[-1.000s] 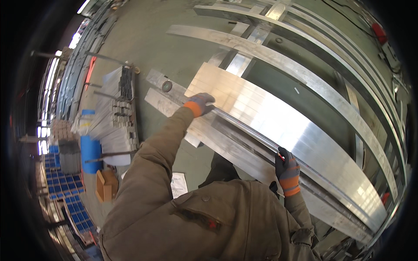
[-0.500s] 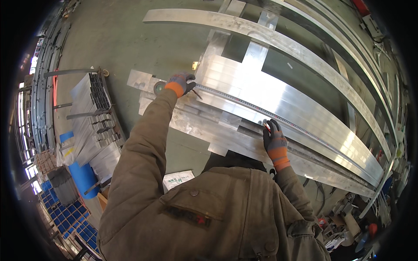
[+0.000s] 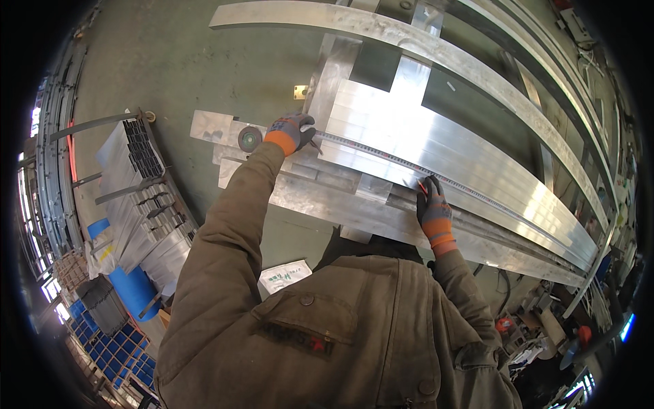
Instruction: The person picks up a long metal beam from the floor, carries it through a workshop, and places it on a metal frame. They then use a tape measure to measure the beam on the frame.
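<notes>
A measuring tape (image 3: 381,155) is stretched along a long, shiny aluminium profile (image 3: 470,153), running off toward its far right end. My left hand (image 3: 291,133), in a grey and orange glove, is closed on the tape's left end; the fingers hide most of what lies in the grip. A short dark piece pokes out beneath those fingers. Over the profile's near edge, just beside the tape, my right hand (image 3: 434,213), gloved alike, pinches a small red pen-like marker (image 3: 423,187). Left of my left hand lies a round dark disc with a greenish centre (image 3: 250,139).
Long curved-looking metal bars (image 3: 381,31) lie beyond the profile, on flat crosspieces (image 3: 409,78). Stacked profiles (image 3: 136,184) and a blue roll (image 3: 133,292) stand at left. A printed white sheet (image 3: 285,275) lies by my body. Clutter (image 3: 538,334) sits at lower right.
The whole view has shifted slightly. My right hand's fingertips and the red marker have drawn a little nearer the tape, while my left hand keeps its grip at the tape's left end.
</notes>
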